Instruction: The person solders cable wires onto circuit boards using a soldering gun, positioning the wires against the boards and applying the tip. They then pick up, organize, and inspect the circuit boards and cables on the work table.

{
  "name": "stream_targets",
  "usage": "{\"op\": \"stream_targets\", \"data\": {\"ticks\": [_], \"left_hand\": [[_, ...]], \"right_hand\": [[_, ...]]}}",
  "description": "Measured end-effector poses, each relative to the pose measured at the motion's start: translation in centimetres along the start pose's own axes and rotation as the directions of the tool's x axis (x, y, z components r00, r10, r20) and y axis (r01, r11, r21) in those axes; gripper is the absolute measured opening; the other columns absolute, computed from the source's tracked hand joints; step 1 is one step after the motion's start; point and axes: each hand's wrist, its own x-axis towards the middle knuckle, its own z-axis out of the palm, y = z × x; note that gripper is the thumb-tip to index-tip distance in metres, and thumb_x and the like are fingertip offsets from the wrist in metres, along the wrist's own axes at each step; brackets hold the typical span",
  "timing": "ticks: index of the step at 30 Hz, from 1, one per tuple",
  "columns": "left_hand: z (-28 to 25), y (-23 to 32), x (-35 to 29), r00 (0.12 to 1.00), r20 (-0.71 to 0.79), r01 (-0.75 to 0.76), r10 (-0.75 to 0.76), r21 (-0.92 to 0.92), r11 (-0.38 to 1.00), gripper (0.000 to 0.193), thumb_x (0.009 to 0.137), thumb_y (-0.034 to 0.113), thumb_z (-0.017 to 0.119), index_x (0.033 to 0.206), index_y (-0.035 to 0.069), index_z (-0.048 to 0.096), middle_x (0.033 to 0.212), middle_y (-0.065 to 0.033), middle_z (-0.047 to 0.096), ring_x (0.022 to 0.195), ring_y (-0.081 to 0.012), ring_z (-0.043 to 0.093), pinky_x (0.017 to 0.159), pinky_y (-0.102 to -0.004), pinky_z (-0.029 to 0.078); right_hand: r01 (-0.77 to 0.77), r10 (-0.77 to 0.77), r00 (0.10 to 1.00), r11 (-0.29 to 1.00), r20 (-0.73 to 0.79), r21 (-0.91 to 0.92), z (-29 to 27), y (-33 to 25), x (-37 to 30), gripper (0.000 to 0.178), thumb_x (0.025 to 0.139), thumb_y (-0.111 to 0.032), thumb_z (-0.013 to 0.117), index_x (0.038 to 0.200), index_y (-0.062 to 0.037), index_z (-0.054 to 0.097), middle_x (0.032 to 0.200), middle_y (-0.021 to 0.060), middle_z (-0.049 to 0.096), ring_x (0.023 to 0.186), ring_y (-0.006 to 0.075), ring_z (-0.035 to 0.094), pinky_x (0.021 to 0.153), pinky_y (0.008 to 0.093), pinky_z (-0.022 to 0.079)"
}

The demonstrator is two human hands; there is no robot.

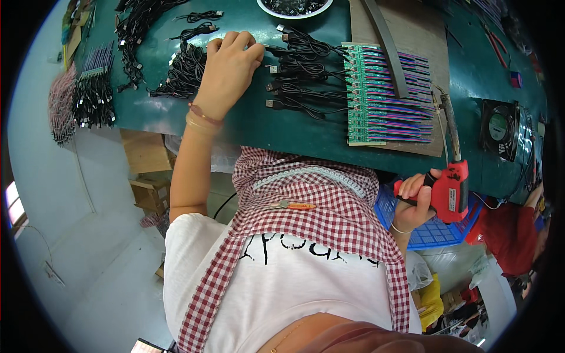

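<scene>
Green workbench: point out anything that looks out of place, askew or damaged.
Nothing looks damaged or spilled. The green circuit boards lie in a neat stack under a dark bar, and black cables spread beside the left hand. One oddity: small orange-handled pliers rest on the checked apron, not the bench.

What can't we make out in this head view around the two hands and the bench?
- Left hand: its fingertips curl over a black cable; the grip itself is hidden by the hand.
- Red soldering gun in the right hand: the tip's contact point is too small to tell.
- Green circuit board strip: partly covered by a grey bar.
- White bowl: cut off by the top edge.
- Blue crate: contents hidden by the right hand and gun.
</scene>
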Motion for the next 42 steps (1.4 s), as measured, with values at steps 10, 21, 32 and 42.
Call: {"op": "stream_targets", "data": {"ticks": [10,21,32,42], "left_hand": [[-4.2,7.2,1.7,0.95,0.017,0.118,-0.311,-0.944,0.308,0.006,0.087,0.007,0.059,0.088,0.001,0.056,0.07,0.0011,0.056,0.061,-0.0045,0.05,0.054,-0.0192,0.04],[-4.3,14.3,-0.4,0.889,0.457,0.431,0.025,-0.817,-0.384,0.009,0.089,0.009,0.058,0.09,0.002,0.053,0.079,0.0032,0.053,0.067,-0.0015,0.045,0.059,-0.0181,0.038],[-4.0,14.4,-0.8,0.956,0.281,0.283,0.083,-0.959,-0.014,0.009,0.084,0.005,0.059,0.081,0.0,0.053,0.068,-0.002,0.057,0.054,-0.0069,0.052,0.047,-0.0226,0.041],[-2.0,15.6,-0.8,0.986,-0.125,-0.047,-0.113,-0.848,0.529,0.015,0.075,0.001,0.066,0.083,0.004,0.054,0.072,-0.0081,0.056,0.06,-0.0238,0.059,0.051,-0.0319,0.047]], "right_hand": [[-0.079,0.08,0.996,0.996,-0.038,0.043,3.5,-1.7,1.0,0.036,0.089,-0.007,0.049,0.123,0.0033,0.04,0.067,0.0046,0.046,0.055,0.0123,0.043,0.05,0.0264,0.039],[0.031,0.032,0.964,0.973,0.263,-0.23,8.2,-2.5,4.0,0.053,0.079,0.008,0.059,0.127,0.0036,0.038,0.09,0.0118,0.06,0.084,0.0193,0.06,0.076,0.0318,0.05],[0.044,0.032,0.994,0.766,0.106,-0.642,7.3,-1.3,4.1,0.013,0.083,0.004,0.06,0.096,0.001,0.057,0.085,0.005,0.059,0.078,0.0104,0.056,0.068,0.0253,0.045],[-0.245,0.259,0.962,0.958,0.085,-0.147,7.8,-1.2,2.7,0.028,0.08,0.002,0.064,0.106,0.0023,0.054,0.086,0.0035,0.06,0.074,0.0093,0.056,0.066,0.0238,0.045]]}}
